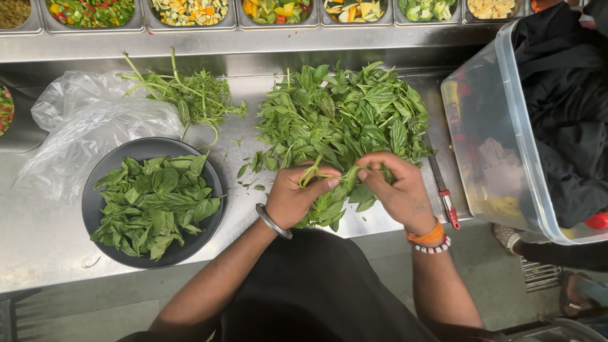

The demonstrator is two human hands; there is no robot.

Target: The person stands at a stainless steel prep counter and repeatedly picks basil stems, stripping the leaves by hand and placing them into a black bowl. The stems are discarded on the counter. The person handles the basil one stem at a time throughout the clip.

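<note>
The left hand (292, 197) and the right hand (396, 190) met over the near edge of the herb pile (342, 120) on the steel worktop (44, 240). Both hands were closed in a pinch on one sprig (323, 172): the left thumb and forefinger gripped its pale green stem, and the right fingers pinched the leafy part just beside it. The sprig lay between the two hands, touching both, and rested against the pile.

Handling judgement: the sprig appeared light, soft and limp. The leaves looked thin and likely to bruise or tear under pressure. The stem looked like the firmer part and the better place to grip; leaves were best taken near their base.

The pile lay directly ahead of the hands, at the centre of the worktop. A dark bowl (101, 190) of picked leaves (155, 202) stood to the left of the left hand, apart from it. Bare stems (190, 95) lay beyond the bowl, next to a crumpled clear bag (82, 126). A knife with a red handle (443, 190) lay just to the right of the right hand. A clear plastic bin (494, 139) stood at the right edge. A row of steel pans (190, 12) holding cut vegetables ran along the back.
</note>
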